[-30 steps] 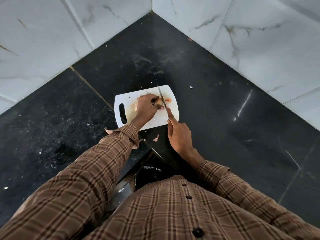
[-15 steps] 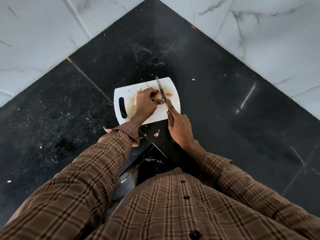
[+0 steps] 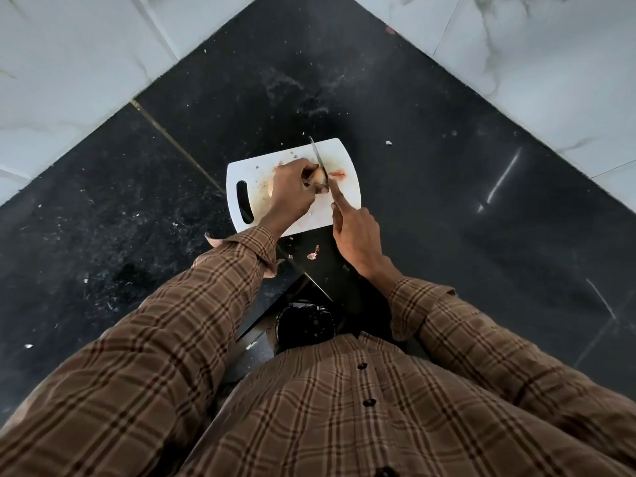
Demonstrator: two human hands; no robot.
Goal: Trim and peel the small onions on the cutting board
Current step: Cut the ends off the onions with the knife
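Note:
A white cutting board [image 3: 340, 208] with a handle slot lies on the black counter. My left hand [image 3: 292, 194] curls over a small pale onion [image 3: 320, 175] on the board and pinches it. My right hand [image 3: 356, 235] holds a knife [image 3: 317, 153]; its index finger stretches along the blade's back, and the handle is hidden in the palm. The blade stands against the onion's right side. A reddish cut-off piece [image 3: 338, 173] lies just right of the blade. More pale pieces [image 3: 267, 185] sit left of my hand, partly hidden.
A scrap of pink onion skin [image 3: 313, 253] lies on the black counter [image 3: 137, 208] in front of the board. Small white crumbs dot the counter. White marble-tiled walls [image 3: 69, 63] meet behind in a corner. A dark round object [image 3: 304, 325] sits below the counter edge.
The view has shifted slightly. Both hands stay at the onion; the knife blade remains at the onion's right end, with little visible movement.

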